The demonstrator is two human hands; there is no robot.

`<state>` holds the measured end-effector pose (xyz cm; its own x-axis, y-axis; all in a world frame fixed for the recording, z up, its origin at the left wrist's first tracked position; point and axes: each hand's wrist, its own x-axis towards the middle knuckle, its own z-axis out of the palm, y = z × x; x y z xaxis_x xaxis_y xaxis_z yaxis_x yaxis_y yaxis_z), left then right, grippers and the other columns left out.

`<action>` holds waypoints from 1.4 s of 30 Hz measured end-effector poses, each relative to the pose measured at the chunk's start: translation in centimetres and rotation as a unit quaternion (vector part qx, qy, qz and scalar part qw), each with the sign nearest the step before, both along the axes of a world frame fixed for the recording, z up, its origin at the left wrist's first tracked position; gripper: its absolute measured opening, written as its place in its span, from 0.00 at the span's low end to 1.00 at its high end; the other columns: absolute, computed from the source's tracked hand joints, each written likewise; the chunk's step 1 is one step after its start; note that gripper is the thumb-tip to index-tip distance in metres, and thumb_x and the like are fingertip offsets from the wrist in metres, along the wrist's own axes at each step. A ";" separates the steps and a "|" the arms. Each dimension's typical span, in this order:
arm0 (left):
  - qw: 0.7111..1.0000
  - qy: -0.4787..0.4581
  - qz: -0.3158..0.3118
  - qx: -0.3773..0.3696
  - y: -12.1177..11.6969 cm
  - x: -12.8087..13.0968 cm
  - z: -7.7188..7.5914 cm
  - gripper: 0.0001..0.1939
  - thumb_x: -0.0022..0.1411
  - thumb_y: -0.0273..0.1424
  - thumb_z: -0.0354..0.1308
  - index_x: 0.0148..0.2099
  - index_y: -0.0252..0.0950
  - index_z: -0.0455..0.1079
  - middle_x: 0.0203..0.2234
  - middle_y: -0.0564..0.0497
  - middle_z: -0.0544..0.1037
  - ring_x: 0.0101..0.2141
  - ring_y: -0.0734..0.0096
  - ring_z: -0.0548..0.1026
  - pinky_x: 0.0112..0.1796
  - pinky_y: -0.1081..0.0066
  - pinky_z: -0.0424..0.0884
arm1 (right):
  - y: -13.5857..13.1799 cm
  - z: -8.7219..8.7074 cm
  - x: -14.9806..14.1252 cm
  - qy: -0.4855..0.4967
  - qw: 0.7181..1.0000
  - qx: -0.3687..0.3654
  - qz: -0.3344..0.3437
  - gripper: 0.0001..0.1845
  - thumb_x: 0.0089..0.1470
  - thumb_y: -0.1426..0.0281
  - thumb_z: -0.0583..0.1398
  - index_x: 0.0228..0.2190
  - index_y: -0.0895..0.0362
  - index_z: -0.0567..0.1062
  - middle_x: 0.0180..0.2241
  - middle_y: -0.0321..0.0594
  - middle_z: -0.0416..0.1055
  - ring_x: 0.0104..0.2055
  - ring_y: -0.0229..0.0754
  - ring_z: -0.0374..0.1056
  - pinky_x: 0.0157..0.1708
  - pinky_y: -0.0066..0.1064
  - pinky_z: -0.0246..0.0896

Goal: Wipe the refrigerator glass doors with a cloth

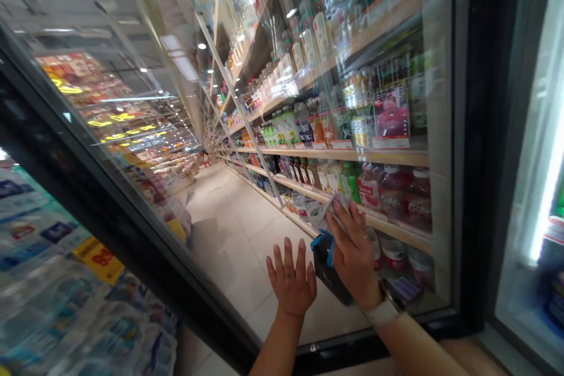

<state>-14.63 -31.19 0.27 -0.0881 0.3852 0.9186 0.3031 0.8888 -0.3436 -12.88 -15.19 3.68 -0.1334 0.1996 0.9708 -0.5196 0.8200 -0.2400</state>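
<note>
My left hand point(291, 279) lies flat on a large glass door point(229, 200), fingers spread and holding nothing. Just to its right, my right hand point(355, 247) presses a crumpled grey-white cloth point(324, 208) against the same glass; the cloth sticks out above my fingertips. A dark object with a blue edge point(328, 273) shows between the two hands, under the right palm. I cannot tell whether it is held or is a reflection. A pale band point(383, 310) circles my right wrist.
The glass shows shelves of drink bottles point(374, 153) and a tiled shop aisle point(229, 223). A black door frame point(480, 129) borders it on the right, beside a lit cooler point(546, 200). Wrapped bottle packs point(66, 305) with a yellow tag point(99, 258) fill the lower left.
</note>
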 end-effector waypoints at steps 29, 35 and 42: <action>0.999 0.023 -0.024 0.002 0.3 -0.3 0.8 0.33 0.65 0.29 0.52 0.70 0.36 0.49 0.69 0.41 0.49 0.69 0.55 0.46 0.66 0.53 0.44 | 2.7 -7.0 1.1 -0.011 0.971 0.239 -0.009 0.21 0.66 0.76 0.49 0.53 0.51 0.74 0.57 0.32 0.71 0.66 0.36 0.55 0.68 0.34 0.47; 1.000 0.013 -0.005 -0.007 0.0 0.2 0.5 0.35 0.63 0.28 0.54 0.70 0.35 0.49 0.69 0.41 0.48 0.69 0.54 0.46 0.66 0.52 0.44 | 1.6 -1.8 0.9 -0.013 0.994 0.106 -0.027 0.28 0.61 0.84 0.49 0.57 0.54 0.70 0.59 0.39 0.68 0.70 0.42 0.46 0.68 0.42 0.48; 1.000 0.007 -0.002 -0.012 0.0 0.8 0.5 0.35 0.64 0.28 0.53 0.70 0.34 0.49 0.70 0.41 0.46 0.69 0.52 0.45 0.66 0.53 0.42 | 1.5 -0.2 0.6 0.007 1.000 0.025 0.004 0.34 0.61 0.83 0.49 0.65 0.50 0.59 0.62 0.40 0.64 0.70 0.45 0.46 0.68 0.49 0.48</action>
<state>-13.79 -31.16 0.80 -0.0739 0.4066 0.9106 0.3023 0.8793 -0.3681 -12.24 -13.73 3.48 -0.1213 0.1498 0.9813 -0.5284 0.8271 -0.1915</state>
